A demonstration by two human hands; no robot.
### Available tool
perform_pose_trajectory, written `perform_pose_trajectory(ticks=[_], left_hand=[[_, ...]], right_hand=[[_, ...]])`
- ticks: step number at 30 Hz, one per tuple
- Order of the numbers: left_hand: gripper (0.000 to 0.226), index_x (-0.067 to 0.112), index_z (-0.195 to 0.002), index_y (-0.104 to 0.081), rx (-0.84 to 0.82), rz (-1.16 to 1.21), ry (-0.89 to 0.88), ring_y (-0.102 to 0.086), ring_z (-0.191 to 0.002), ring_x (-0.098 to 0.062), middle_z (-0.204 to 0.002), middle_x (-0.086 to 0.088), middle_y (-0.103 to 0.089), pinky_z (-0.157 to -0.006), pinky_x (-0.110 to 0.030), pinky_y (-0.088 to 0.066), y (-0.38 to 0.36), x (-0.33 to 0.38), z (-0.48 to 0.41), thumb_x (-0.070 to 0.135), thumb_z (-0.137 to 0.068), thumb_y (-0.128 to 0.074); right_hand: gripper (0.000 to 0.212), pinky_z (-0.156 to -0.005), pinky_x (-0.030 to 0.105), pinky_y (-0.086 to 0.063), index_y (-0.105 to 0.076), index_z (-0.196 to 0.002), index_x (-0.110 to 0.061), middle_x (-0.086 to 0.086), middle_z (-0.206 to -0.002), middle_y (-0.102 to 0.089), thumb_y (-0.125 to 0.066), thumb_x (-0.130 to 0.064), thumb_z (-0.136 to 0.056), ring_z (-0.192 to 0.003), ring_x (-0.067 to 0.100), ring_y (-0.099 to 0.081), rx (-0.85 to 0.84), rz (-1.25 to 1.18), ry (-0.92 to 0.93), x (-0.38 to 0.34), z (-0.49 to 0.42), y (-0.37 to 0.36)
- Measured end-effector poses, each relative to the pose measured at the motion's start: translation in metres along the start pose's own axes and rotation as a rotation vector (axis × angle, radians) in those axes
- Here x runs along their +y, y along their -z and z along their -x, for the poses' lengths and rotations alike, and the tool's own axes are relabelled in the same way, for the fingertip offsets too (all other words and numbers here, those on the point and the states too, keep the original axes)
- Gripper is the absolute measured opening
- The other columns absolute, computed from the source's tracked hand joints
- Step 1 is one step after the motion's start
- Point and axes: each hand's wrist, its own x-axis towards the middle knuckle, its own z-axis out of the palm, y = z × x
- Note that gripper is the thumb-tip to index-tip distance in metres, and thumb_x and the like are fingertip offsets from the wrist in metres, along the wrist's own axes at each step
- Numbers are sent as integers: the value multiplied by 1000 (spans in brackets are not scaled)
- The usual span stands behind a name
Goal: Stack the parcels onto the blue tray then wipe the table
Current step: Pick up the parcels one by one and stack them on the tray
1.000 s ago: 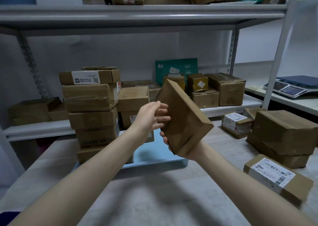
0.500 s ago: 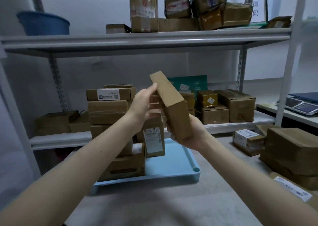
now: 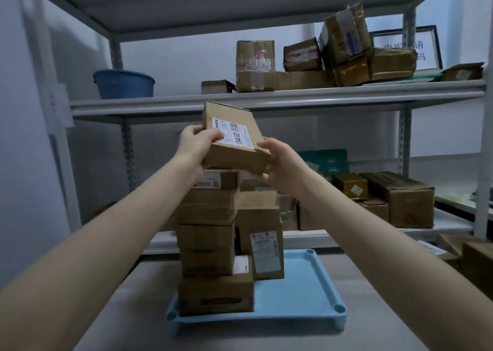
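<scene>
A flat brown parcel is held at centre frame, label side up and tilted, its far end raised toward the middle shelf. It is gripped at its near end from both sides: the left hand is closed on the near-left corner, thumb lying over the white label; the right hand is closed on the near-right corner, fingers wrapped under the edge. The parcel is carried just above the taller stack of parcels, whether touching its top box cannot be told. That stack stands on the left part of the blue tray, lower centre of the frame, with a shorter stack just beside it to the right. The tray rests on the grey table.
</scene>
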Motion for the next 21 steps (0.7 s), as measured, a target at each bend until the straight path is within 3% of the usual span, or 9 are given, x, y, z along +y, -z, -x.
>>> perform_pose_trajectory(ticks=[2, 4, 6, 8, 12, 14, 16, 21], left_hand=[[41, 10, -126, -54, 20, 25, 11, -69, -84, -22, -106, -14, -69, -65, -33, -58, 7, 6, -10, 16, -87, -64], [27, 11, -114, -63, 34, 27, -1, -66, -77, -16, -97, -7, -71, -63, -28, -53, 15, 7, -16, 24, -91, -60], [21, 17, -100, -65, 66, -97, -68, -58, -77, -14, -89, 0, -65, -61, -26, -43, 25, 4, -23, 34, -91, -56], [20, 20, -91, -64, 99, -227, -150, -53, -81, -13, -88, 2, -61, -64, -26, -36, 36, -5, -31, 37, -93, -54], [26, 9, -115, -64, 135, -373, -201, -55, -102, -18, -112, -4, -62, -82, -30, -43, 51, -30, -46, 20, -92, -60], [25, 10, -114, -66, 162, -430, -186, -57, -105, -20, -116, -5, -63, -90, -36, -50, 57, -40, -53, 14, -90, -62], [21, 13, -111, -68, 185, -444, -181, -60, -106, -22, -117, -5, -65, -94, -43, -52, 60, -46, -57, 15, -90, -62], [23, 18, -112, -68, 178, -429, -225, -61, -106, -22, -108, -2, -65, -95, -43, -51, 64, -52, -64, 14, -91, -59]], right_hand=[[33, -96, 38, -52, -52, -125, -13, 10, -117, -63, -60, -17, -93, -111, 22, -59, 6, 97, 47, -6, -10, -9], [49, -84, 34, -57, -47, -135, -10, 13, -121, -62, -65, -17, -91, -110, 23, -61, 29, 91, 78, -10, -22, -17], [55, -71, 29, -59, -45, -139, -8, 16, -126, -59, -67, -19, -90, -111, 24, -60, 56, 96, 90, -10, -36, -24], [56, -67, 28, -59, -43, -139, -8, 17, -129, -56, -67, -19, -90, -112, 25, -59, 85, 145, 76, -5, -49, -32], [58, -67, 26, -59, -42, -139, -5, 17, -130, -54, -67, -26, -91, -104, 21, -60, 99, 247, 57, 13, -70, -41], [59, -76, 29, -57, -44, -138, -7, 12, -131, -55, -64, -36, -91, -106, 21, -58, 131, 487, 80, 23, -80, -41], [63, -89, 33, -50, -47, -137, -12, 6, -130, -56, -61, -50, -89, -112, 21, -57, 174, 727, 115, 31, -88, -38], [76, -95, 39, -47, -48, -137, -17, 2, -130, -57, -52, -69, -82, -118, 23, -54, 206, 832, 133, 44, -91, -34]])
